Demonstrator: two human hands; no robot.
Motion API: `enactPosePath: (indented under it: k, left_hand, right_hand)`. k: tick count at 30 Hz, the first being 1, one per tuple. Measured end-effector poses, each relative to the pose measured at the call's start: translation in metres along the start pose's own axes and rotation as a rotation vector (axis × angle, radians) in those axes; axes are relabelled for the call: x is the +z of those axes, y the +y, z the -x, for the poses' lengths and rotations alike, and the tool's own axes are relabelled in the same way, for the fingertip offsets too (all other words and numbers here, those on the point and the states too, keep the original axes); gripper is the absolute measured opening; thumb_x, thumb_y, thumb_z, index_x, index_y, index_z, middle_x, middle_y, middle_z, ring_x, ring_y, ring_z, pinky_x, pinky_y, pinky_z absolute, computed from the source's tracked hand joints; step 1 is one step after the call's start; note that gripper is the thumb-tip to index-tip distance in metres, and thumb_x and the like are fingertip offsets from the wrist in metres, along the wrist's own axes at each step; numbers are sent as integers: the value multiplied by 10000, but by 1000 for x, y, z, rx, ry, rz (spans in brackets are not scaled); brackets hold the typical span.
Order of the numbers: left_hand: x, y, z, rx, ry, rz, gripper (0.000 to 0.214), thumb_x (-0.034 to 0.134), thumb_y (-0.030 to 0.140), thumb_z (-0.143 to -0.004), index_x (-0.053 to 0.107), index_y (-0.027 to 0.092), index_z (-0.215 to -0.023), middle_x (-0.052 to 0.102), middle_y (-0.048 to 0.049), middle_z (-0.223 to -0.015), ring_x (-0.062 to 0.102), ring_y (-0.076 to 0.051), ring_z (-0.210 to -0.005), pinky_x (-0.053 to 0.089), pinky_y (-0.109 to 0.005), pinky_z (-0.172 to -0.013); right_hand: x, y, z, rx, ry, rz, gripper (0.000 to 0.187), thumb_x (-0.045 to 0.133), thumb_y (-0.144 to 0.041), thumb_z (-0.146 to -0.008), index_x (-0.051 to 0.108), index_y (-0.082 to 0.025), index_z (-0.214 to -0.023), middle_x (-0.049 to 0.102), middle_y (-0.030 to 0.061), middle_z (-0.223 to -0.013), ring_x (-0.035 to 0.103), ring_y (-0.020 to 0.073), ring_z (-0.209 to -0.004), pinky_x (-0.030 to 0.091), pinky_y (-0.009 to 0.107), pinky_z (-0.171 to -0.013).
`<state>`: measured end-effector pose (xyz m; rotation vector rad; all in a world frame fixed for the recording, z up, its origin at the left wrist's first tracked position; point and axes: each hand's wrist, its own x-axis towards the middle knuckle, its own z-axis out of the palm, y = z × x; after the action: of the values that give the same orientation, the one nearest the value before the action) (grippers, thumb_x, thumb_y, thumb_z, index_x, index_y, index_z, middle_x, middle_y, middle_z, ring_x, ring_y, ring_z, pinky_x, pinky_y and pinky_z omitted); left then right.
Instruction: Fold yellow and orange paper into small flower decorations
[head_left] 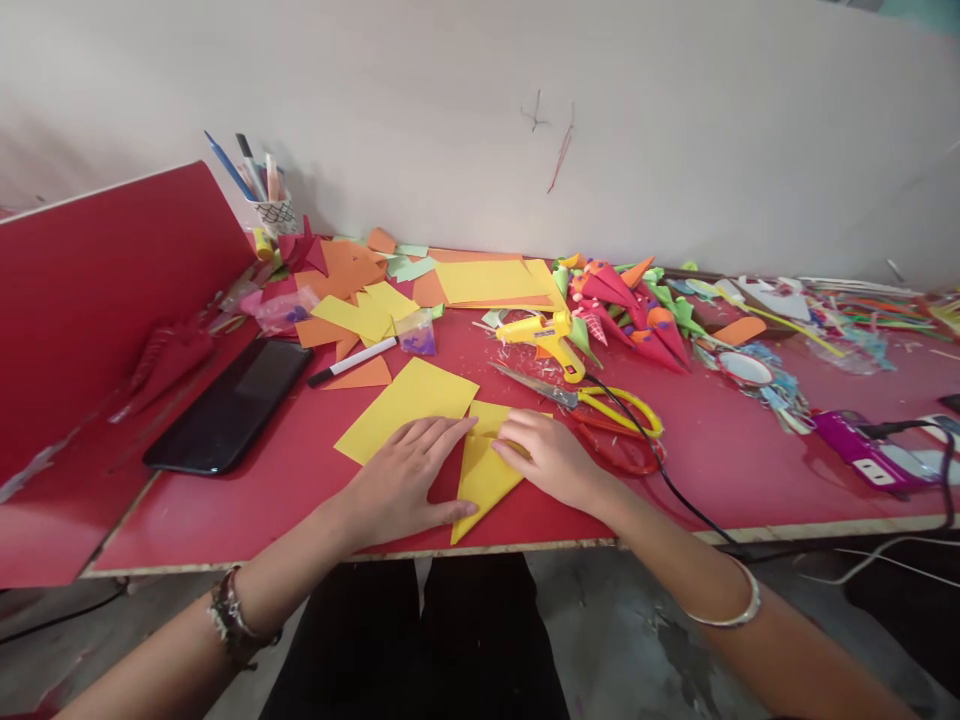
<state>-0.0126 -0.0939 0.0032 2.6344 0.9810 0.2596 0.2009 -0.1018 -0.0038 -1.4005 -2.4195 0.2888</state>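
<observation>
Both hands rest on a folded yellow paper piece near the front edge of the red table. My left hand lies flat with fingers stretched out, its thumb on the paper's lower edge. My right hand presses down on the paper's upper right part, fingers bent over it. A larger yellow sheet lies just behind my left hand.
Yellow-handled scissors and a yellow glue gun with a black cord lie right of the paper. A black phone and a marker sit left. Behind are orange and yellow sheets, paper cones, a pen cup and a purple device.
</observation>
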Motion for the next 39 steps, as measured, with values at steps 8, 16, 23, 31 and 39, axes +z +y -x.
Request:
enactPosePath:
  k: [8, 16, 23, 31, 39]
  left_hand:
    - [1, -1, 0, 8, -10, 7, 703, 459, 530, -779, 215, 194, -1346, 397, -70, -1308, 332, -228, -1197, 277, -366, -995]
    - [1, -3, -2, 8, -21, 21, 755, 488, 556, -748, 201, 201, -1349, 392, -69, -1318, 335, -238, -1196, 287, -374, -988]
    - [-1, -2, -1, 12, -33, 30, 756, 490, 564, -741, 201, 214, -1345, 384, -50, -1333, 328, -233, -1204, 281, -363, -993]
    - [-1, -3, -3, 3, -51, 24, 834, 513, 603, -695, 194, 197, -1350, 374, -66, -1336, 324, -246, -1204, 282, -380, -994]
    - [-3, -2, 0, 22, -52, 10, 781, 521, 553, -716, 211, 215, -1348, 334, -66, -1349, 309, -234, -1220, 278, -375, -1005]
  right_hand:
    - [4, 0, -1, 32, -3, 8, 215, 385, -253, -881, 503, -175, -720, 511, 10, -707, 484, 126, -670, 335, 228, -601]
    - [4, -3, -2, 64, -8, 59, 218, 402, -238, -873, 494, -172, -687, 519, 7, -686, 479, 120, -643, 310, 225, -578]
    - [4, -3, -3, 69, -8, 74, 216, 403, -241, -874, 492, -174, -688, 524, 0, -669, 476, 117, -619, 290, 227, -555]
    - [5, -3, -3, 73, 4, 82, 225, 408, -233, -871, 473, -174, -664, 512, -7, -653, 470, 110, -609, 289, 225, -555]
    - [6, -3, -3, 77, -7, 91, 206, 414, -216, -864, 454, -177, -666, 511, -9, -661, 470, 111, -626, 289, 224, -565]
